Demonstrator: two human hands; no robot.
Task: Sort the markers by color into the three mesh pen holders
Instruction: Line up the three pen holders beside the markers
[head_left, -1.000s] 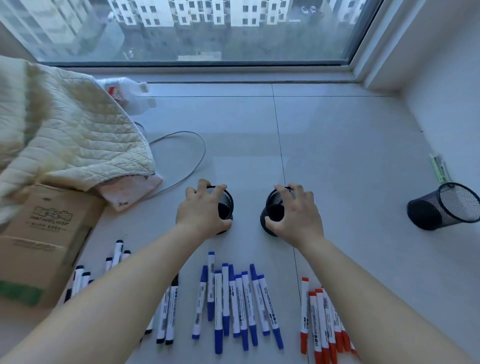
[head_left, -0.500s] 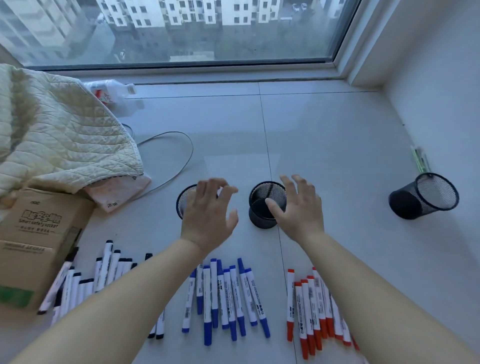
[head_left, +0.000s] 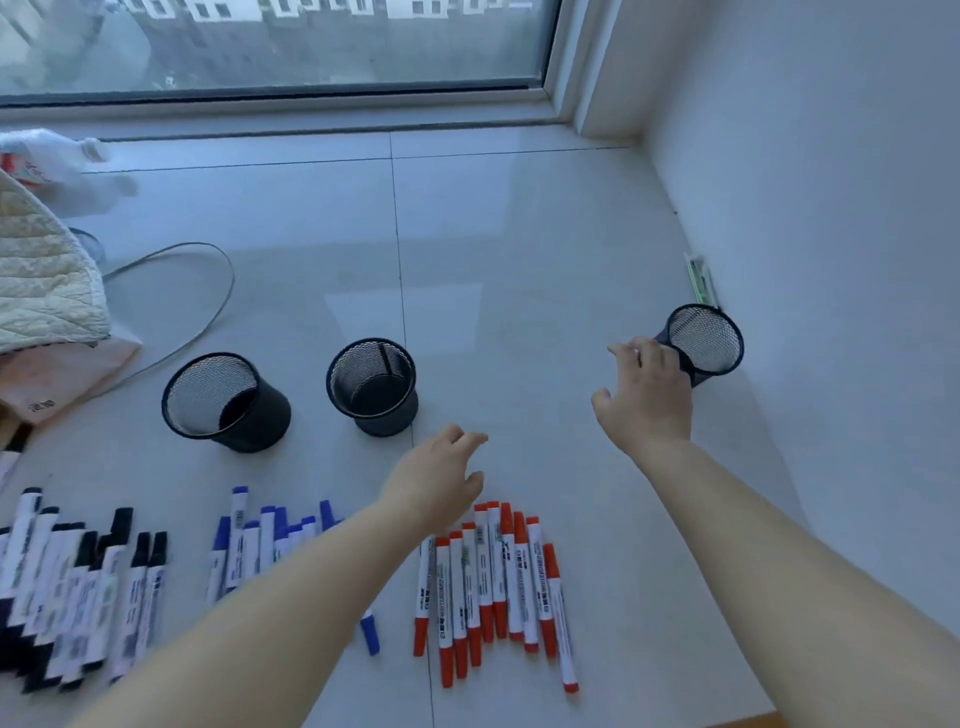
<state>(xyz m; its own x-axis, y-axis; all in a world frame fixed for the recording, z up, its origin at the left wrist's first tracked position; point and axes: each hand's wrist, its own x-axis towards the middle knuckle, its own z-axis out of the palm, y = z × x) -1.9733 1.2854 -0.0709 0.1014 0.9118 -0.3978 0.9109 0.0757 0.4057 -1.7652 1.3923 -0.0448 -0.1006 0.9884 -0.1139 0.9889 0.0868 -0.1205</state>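
Both hands have left the two upright mesh holders (head_left: 226, 400) (head_left: 372, 385), which they covered a second ago. The right hand (head_left: 647, 397) has travelled right, fingers spread, to the third holder (head_left: 702, 344) lying on its side near the wall, its fingertips at that holder's body. The left hand (head_left: 435, 480) has drawn back, loosely open, above the red markers (head_left: 493, 587). The view has swung right.

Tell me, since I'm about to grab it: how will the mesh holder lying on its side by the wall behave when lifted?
The tipped holder looks like thin wire mesh and empty, so probably light and fairly stiff. Lying on its round side, it may roll if the right hand nudges it. Its open rim should give fingers an easy hold.
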